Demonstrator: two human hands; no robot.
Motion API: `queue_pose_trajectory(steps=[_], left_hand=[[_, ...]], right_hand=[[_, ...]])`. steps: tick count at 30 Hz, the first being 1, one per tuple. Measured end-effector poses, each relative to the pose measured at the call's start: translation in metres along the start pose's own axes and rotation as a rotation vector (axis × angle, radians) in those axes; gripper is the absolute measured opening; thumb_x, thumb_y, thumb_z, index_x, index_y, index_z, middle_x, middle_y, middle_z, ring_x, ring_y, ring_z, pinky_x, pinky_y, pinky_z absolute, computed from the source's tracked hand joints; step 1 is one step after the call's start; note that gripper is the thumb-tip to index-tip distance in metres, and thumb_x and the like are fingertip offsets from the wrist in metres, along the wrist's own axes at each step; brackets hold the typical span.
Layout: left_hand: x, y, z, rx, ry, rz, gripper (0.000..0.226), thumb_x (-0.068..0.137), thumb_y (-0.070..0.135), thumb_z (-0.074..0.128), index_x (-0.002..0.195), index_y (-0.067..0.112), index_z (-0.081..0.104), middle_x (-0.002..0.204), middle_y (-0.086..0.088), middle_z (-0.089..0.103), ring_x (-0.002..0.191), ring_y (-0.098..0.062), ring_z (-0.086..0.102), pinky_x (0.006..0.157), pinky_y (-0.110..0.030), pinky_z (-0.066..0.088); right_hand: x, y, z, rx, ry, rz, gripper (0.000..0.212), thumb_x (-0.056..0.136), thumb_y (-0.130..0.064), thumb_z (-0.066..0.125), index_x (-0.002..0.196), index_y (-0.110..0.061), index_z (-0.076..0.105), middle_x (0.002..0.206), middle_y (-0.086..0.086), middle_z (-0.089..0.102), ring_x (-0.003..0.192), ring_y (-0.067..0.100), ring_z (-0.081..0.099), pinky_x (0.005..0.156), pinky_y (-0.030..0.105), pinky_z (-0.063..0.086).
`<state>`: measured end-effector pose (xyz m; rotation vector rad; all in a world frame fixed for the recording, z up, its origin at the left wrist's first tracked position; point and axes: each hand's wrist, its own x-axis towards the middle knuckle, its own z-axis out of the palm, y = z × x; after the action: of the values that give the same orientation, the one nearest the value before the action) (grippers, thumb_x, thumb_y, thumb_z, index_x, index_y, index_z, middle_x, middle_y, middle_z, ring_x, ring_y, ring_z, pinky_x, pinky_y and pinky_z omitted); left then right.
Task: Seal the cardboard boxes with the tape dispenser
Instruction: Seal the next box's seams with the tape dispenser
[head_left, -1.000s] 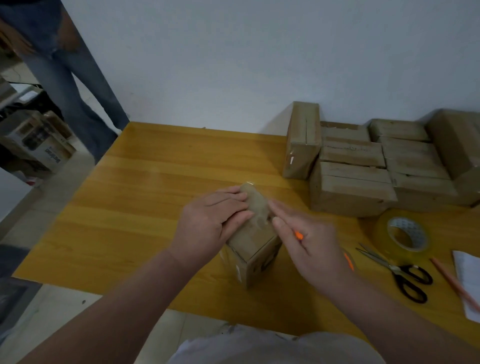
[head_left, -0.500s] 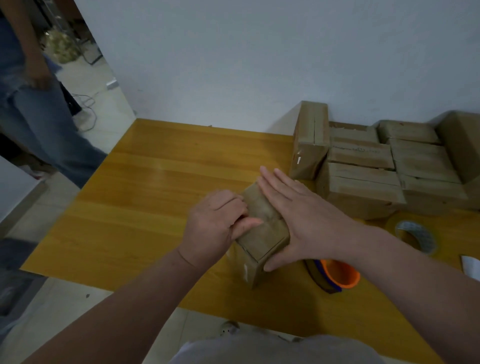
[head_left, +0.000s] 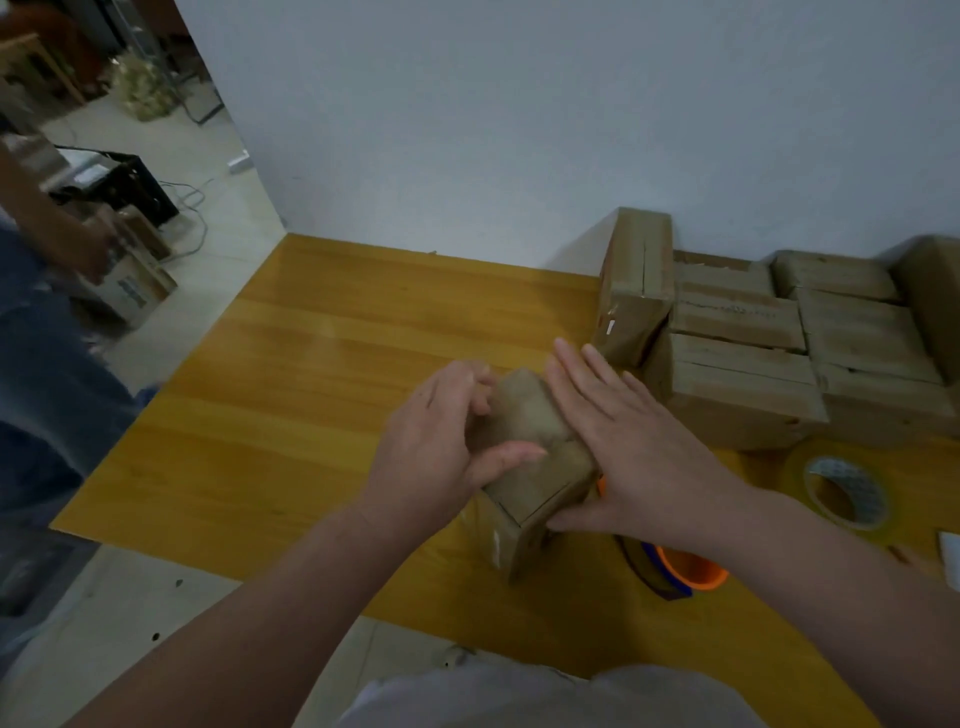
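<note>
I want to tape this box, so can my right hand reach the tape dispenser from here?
Probably yes: the tape dispenser lies on the table just beneath your right hand, beside the box, and that hand lies flat, holding nothing.

Small brown cardboard box (head_left: 524, 431) standing upright at frame centre, top flaps closed, pile of sealed cardboard boxes (head_left: 753, 358) at middle right, orange-and-blue tape dispenser (head_left: 683, 571) lying lower right, partly hidden

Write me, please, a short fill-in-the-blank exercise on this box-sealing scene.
The right hand presses flat on the ___ of the small box. The tape dispenser, with its ___ core, lies on the table in neither hand. The spare tape roll lies to the box's ___.
Missing: top; orange; right.
</note>
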<state>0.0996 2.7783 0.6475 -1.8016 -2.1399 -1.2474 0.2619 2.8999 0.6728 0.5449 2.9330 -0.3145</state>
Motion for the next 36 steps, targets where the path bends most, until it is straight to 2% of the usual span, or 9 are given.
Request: queue_pose_trajectory(steps=[5,8,13,18,23,25,28,34,36], left_hand=[[0.007,0.025,-0.008,0.142,-0.364,-0.100,0.117,0.056,0.086,0.054,0.145,0.015,0.026,0.118,0.013,0.024,0.109,-0.002,0.026,0.093,-0.014,0.023],[0.015,0.031,-0.011,0.162,-0.602,-0.221,0.138,0.053,0.085,0.057,0.151,0.020,-0.016,0.137,0.016,0.006,0.129,-0.006,0.008,0.109,-0.027,0.017],[0.036,0.028,-0.015,0.119,-0.736,-0.310,0.129,0.066,0.059,0.073,0.149,0.029,-0.021,0.145,0.006,0.022,0.135,-0.019,0.021,0.111,-0.038,0.027],[0.069,0.006,-0.043,-0.156,-0.830,-0.343,0.118,0.068,0.022,0.078,0.151,0.039,-0.003,0.150,0.012,0.024,0.133,-0.017,0.032,0.104,-0.034,0.037],[0.084,-0.025,-0.046,-0.503,-0.861,-0.380,0.100,0.056,0.019,0.069,0.140,0.048,0.023,0.143,0.020,0.034,0.126,0.008,0.040,0.095,-0.016,0.045],[0.083,-0.032,-0.037,-0.515,-0.738,-0.433,0.088,0.069,0.013,0.068,0.140,0.047,0.029,0.147,0.020,0.033,0.130,-0.001,0.039,0.098,-0.025,0.045],[0.073,-0.040,-0.015,-0.198,-0.469,-0.439,0.079,0.087,0.012,0.065,0.149,0.040,0.024,0.152,0.011,0.027,0.124,-0.009,0.038,0.079,-0.011,0.043],[0.021,-0.057,0.038,-0.164,-0.753,-0.445,0.085,0.090,0.027,0.066,0.154,0.029,0.010,0.158,0.009,0.013,0.145,-0.013,0.013,0.117,-0.037,0.022],[0.006,-0.057,0.049,-0.127,-0.843,-0.438,0.090,0.088,0.028,0.069,0.154,0.027,0.008,0.161,0.004,0.002,0.147,-0.016,0.007,0.118,-0.029,0.014]], right_hand=[[-0.003,-0.005,0.010,-0.033,0.144,-0.081,0.117,0.067,-0.065,0.073,0.154,-0.027,0.006,0.161,-0.003,-0.014,0.149,0.020,0.000,0.114,0.035,0.011],[-0.004,0.000,0.017,0.262,0.131,-0.085,0.113,0.074,-0.052,0.076,0.149,-0.042,-0.008,0.156,-0.024,-0.018,0.142,-0.001,0.004,0.111,0.024,0.025],[-0.003,0.021,0.030,0.730,0.058,0.160,0.129,0.065,-0.038,0.087,0.131,-0.069,-0.019,0.157,-0.015,0.019,0.140,0.004,0.028,0.111,0.039,0.036],[-0.001,0.042,0.030,0.768,-0.146,0.171,0.130,0.068,-0.030,0.087,0.141,-0.057,-0.017,0.158,-0.021,-0.004,0.146,0.006,0.008,0.115,0.030,0.023],[0.010,0.039,0.030,0.764,-0.181,0.231,0.128,0.067,-0.023,0.087,0.147,-0.048,-0.010,0.156,-0.015,0.007,0.144,0.015,0.013,0.113,0.033,0.024],[0.017,0.033,0.036,0.793,-0.127,0.319,0.130,0.064,-0.025,0.088,0.149,-0.045,-0.008,0.154,-0.011,0.011,0.142,0.018,0.018,0.113,0.038,0.028],[0.027,0.020,0.050,0.865,0.035,0.500,0.129,0.064,-0.033,0.086,0.151,-0.040,-0.008,0.152,-0.002,0.017,0.140,0.023,0.023,0.110,0.042,0.032],[0.044,0.006,0.075,0.874,0.111,0.696,0.113,0.076,-0.046,0.077,0.154,-0.030,-0.002,0.151,0.005,0.030,0.136,0.028,0.034,0.107,0.040,0.037],[0.042,0.008,0.079,0.821,0.053,0.681,0.094,0.085,-0.040,0.069,0.155,-0.026,0.008,0.143,0.004,0.042,0.127,0.024,0.044,0.098,0.034,0.040]])
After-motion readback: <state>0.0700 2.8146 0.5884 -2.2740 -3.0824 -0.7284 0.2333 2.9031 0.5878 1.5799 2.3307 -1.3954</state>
